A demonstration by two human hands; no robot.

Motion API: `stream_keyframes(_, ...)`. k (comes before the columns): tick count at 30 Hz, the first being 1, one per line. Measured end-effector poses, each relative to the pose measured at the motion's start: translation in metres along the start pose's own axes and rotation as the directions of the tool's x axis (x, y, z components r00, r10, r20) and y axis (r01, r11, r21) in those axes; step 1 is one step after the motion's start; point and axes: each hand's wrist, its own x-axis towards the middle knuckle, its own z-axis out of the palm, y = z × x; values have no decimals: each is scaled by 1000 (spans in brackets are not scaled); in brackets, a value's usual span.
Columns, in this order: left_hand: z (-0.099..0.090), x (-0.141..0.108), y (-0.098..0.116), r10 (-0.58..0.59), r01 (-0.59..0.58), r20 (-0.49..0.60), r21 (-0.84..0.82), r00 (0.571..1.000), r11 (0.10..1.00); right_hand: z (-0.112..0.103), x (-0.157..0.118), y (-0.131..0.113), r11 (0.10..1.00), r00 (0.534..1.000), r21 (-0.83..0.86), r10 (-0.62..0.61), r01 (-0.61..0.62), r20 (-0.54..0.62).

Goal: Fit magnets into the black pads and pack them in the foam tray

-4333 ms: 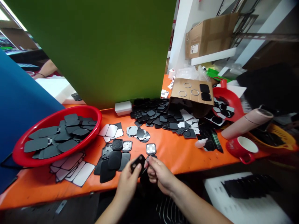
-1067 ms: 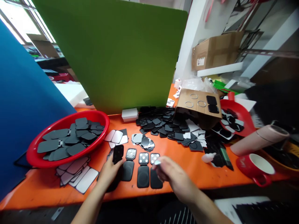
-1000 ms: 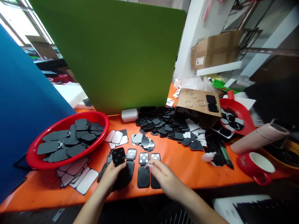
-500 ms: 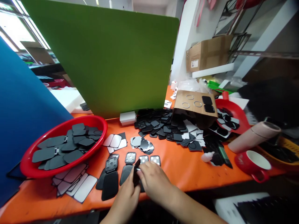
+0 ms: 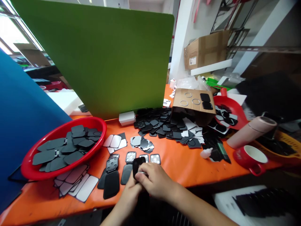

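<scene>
Both my hands meet at the table's front edge. My left hand (image 5: 132, 192) grips a black flat piece (image 5: 137, 164), whose upper part sticks up above the fingers. Closed against the same piece from the right is my right hand (image 5: 154, 179), its thumb and fingers near a small shiny bit too small to name. Behind the hands lie silver-faced square pads (image 5: 155, 159) in a row. To the left rests a black folded piece with a metal dotted square (image 5: 112, 164) above a dark rounded panel (image 5: 111, 184).
A red basin (image 5: 103, 125) of dark pieces stands left, beside white-faced sheets (image 5: 87, 187). Black pieces (image 5: 154, 122) are heaped before a green board (image 5: 105, 62). At right are a cardboard box (image 5: 183, 102), a pink flask (image 5: 251, 131) and a red mug (image 5: 242, 157).
The black piece has turned from nearly edge-on to show more of its face. My hands remain together on it. The whole view has shifted slightly.
</scene>
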Motion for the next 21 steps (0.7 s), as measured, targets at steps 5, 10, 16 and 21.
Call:
stream_keyframes(5, -1, 6, -5, 31, -31, 27, 25, 999, 999, -3, -6, -2, 986, 1000, -169, 14, -10, 22)
stream_keyframes(10, 2, 4, -11, 152, -159, 50, 245, 987, 956, -1, -10, -7, 951, 998, -309, 23, -6, 51)
stream_keyframes(16, 1, -3, 0, 201, -235, 156, 246, 967, 940, 4, -8, -2, 996, 999, -74, 52, -52, 1)
stream_keyframes(21, 0, -3, 5, 187, -228, 186, 229, 965, 946, 16, -6, 4, 990, 994, 105, 96, -91, -44)
